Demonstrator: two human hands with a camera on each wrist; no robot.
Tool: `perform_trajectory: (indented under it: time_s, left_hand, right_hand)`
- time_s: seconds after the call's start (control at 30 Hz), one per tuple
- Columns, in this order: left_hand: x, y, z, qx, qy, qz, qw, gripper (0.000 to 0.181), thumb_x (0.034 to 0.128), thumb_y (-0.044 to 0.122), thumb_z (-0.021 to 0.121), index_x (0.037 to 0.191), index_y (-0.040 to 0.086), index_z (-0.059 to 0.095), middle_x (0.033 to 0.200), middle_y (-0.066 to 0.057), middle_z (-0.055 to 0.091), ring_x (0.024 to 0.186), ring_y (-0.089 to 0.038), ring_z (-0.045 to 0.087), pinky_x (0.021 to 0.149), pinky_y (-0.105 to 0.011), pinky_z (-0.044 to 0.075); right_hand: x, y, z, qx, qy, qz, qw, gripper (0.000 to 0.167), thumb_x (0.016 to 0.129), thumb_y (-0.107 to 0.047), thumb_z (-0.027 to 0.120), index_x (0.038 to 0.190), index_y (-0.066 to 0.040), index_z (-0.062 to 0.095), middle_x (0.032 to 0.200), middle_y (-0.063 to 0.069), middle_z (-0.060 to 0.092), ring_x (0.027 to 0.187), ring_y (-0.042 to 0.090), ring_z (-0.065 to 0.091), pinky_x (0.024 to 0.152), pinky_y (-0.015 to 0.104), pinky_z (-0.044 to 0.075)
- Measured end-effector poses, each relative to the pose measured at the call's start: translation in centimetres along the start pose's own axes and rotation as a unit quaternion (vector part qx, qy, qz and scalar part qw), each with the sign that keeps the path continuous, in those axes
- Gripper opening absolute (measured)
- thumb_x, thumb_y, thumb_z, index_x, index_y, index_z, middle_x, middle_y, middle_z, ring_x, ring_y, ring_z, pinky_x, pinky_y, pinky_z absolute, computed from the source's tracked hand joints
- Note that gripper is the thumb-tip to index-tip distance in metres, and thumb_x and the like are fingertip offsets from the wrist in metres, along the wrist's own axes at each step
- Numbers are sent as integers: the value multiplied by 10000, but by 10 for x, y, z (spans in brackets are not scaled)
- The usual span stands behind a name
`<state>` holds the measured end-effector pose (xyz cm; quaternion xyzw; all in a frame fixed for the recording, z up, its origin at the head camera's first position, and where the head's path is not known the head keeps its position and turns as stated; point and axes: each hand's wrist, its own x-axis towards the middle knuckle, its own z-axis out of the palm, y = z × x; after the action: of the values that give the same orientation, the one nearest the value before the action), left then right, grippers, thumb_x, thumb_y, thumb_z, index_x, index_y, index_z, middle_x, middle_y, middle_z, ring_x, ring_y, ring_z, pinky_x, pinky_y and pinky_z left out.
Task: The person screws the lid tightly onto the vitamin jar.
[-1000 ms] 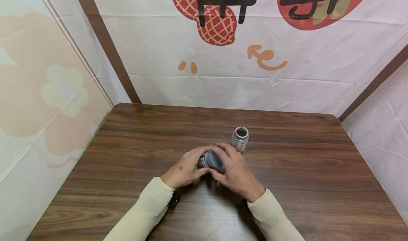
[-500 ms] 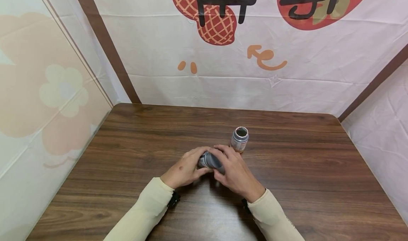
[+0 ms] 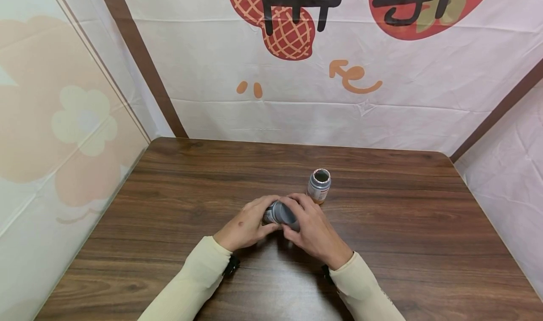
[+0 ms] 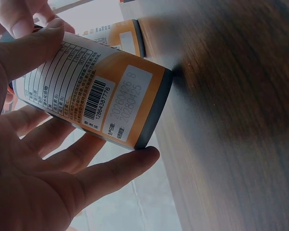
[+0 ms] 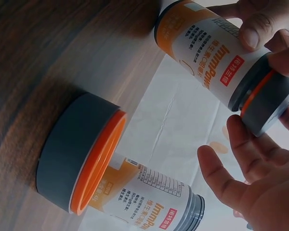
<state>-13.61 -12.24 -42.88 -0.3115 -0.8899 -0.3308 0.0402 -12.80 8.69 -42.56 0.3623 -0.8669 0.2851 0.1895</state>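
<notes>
My left hand (image 3: 246,224) holds a supplement bottle (image 4: 101,86) with an orange and white label, thumb on one side and fingers on the other. The bottle leans, its base close to the tabletop. At its upper end sits a dark grey cap (image 5: 272,103) with an orange ring, which my right hand (image 3: 314,229) grips with thumb and fingertips. A second cap (image 5: 67,149), grey with an orange inside, lies on the table in the right wrist view, orange side up. Behind my right hand stands a matching bottle (image 3: 319,192) without a cap, its mouth exposed.
The brown wood-grain table (image 3: 191,179) extends on all sides of the hands. A white printed cloth (image 3: 203,52) hangs behind its far edge, with more cloth at left and right. A dark wrist strap (image 3: 231,266) shows below the left hand.
My right thumb and fingers have shifted slightly around the cap. The left hand, its bottle and the standing bottle keep their places.
</notes>
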Motion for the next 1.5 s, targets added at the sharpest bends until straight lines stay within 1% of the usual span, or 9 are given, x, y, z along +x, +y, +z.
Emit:
perform_trajectory:
  time_s: [0.4,0.6,0.77,0.87,1.03,1.13,1.27,1.4,1.5]
  left_hand:
    - [-1,0,0,-57,-26,-80,9999,585,877,113,787,1384,47,503,1339,-115,582,1171,-250,590,931,-418,514]
    - [-1,1,0,28,27,-7,10000,611,861,104,800,1386,33,495,1345,-132,578,1181,-275,587,936,-440,510]
    - [-2,1,0,15,38,-21,10000,607,858,104,803,1380,38,500,1338,-129,583,1183,-274,588,944,-440,507]
    - [-1,1,0,-2,41,-42,10000,611,854,92,805,1381,46,500,1328,-127,588,1175,-272,594,940,-441,509]
    - [-1,1,0,-23,43,-18,10000,633,850,95,809,1394,45,489,1335,-133,584,1178,-277,593,942,-446,508]
    - [-1,0,0,-3,53,44,10000,637,854,118,809,1397,34,487,1342,-137,582,1184,-276,590,951,-440,504]
    - [-1,0,0,-21,48,46,10000,609,861,150,807,1378,44,504,1323,-119,594,1170,-253,596,950,-425,504]
    - [0,-1,0,-104,7,-34,9999,565,871,164,798,1354,64,521,1297,-99,604,1145,-226,603,939,-409,509]
    - [0,-1,0,-105,-14,-36,9999,556,875,165,794,1349,64,521,1295,-96,602,1138,-222,603,933,-403,512]
  right_hand:
    - [0,-1,1,191,-22,224,9996,572,816,-160,816,1326,-73,571,1197,125,570,1027,249,585,829,404,530]
    - [0,0,2,160,16,249,9996,574,819,-176,823,1321,-51,574,1184,117,578,1028,238,583,841,394,527]
    - [0,0,2,144,51,243,9996,589,819,-185,825,1332,-48,570,1174,114,581,1014,235,586,828,392,526]
    - [0,0,3,102,60,215,9997,635,814,-211,836,1360,-55,551,1195,123,574,1034,248,579,835,409,523]
    - [0,1,2,-132,117,61,9998,708,802,-255,843,1406,-86,513,1297,147,542,1121,292,557,881,471,498]
    - [0,2,1,-218,118,-49,9997,691,793,-230,831,1398,-102,523,1327,143,537,1135,301,558,882,469,494]
    - [-1,2,0,-281,78,-164,9994,660,767,-167,816,1367,-98,551,1314,141,552,1113,306,571,875,459,497]
    - [-1,1,0,-256,21,-173,9995,629,766,-129,801,1347,-89,564,1289,136,564,1098,299,577,875,464,496]
    - [-1,1,1,-195,12,-148,9997,614,773,-123,796,1341,-84,566,1273,132,567,1092,290,577,868,465,498]
